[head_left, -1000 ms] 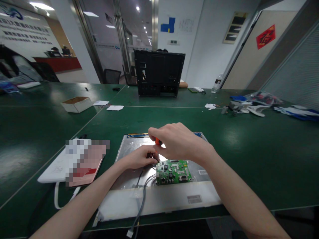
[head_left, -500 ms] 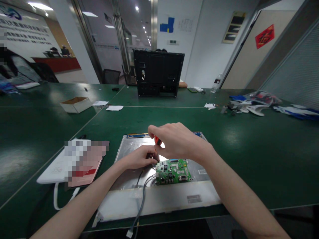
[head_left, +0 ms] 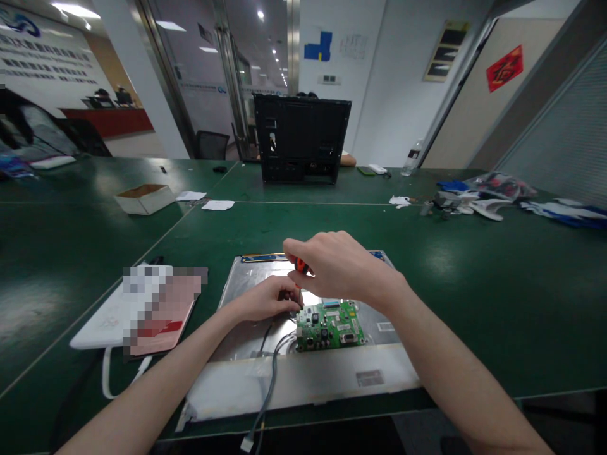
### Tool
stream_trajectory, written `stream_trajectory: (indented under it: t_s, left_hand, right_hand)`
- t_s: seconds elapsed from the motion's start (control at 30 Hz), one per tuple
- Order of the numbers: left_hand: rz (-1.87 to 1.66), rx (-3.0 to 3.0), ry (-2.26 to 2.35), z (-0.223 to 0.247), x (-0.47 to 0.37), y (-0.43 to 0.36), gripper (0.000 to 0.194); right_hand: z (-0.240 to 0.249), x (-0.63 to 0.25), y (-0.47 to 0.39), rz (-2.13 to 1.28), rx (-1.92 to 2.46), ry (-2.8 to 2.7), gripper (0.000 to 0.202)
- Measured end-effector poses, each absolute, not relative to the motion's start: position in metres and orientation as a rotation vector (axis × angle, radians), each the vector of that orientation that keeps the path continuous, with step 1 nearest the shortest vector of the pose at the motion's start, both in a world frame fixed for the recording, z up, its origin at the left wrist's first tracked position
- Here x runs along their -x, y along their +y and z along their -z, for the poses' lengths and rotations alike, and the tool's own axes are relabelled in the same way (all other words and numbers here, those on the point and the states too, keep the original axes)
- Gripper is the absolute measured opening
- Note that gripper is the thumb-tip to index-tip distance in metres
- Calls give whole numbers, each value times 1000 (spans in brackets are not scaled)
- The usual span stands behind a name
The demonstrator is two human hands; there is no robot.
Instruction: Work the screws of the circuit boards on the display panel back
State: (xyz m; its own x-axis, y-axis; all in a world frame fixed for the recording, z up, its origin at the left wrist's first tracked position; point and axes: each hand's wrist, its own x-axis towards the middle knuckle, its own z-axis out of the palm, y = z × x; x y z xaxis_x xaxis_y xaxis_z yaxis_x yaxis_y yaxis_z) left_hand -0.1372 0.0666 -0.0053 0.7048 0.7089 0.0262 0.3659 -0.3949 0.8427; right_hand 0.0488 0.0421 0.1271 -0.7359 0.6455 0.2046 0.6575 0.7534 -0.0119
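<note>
A screwdriver [head_left: 300, 265] with a red and black handle is upright in my right hand [head_left: 334, 262], its fingers wrapped round the grip. The thin shaft runs down to the upper left corner of a green circuit board [head_left: 332, 325]. Right at that corner, my left hand [head_left: 272, 297] has its fingers pinched together beside the shaft's lower end; what lies between them is hidden. Under the board is a flat metal-backed display panel [head_left: 313, 379]. Grey cables [head_left: 272, 373] run from the board's left side over the panel's front edge to a white connector [head_left: 247, 444].
A white device [head_left: 104, 316] and a pink one [head_left: 175, 303] lie left of the panel, with a white cable. A small open box [head_left: 145, 199] and papers are farther back. A black monitor housing [head_left: 303, 139] stands upright at the back; bags and loose parts [head_left: 455, 201] lie far right.
My right hand has shifted up slightly, its grip on the screwdriver handle a little changed, so more of the handle and shaft shows. My left hand stays at the board's corner.
</note>
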Motion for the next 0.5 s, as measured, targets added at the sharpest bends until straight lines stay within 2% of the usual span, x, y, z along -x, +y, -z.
stream_trajectory:
  t_s: [0.5]
  left_hand:
    - [-504,-2018,769,9,138,69,5]
  right_hand:
    - [-130,-49,38,56,1065,-2776,18]
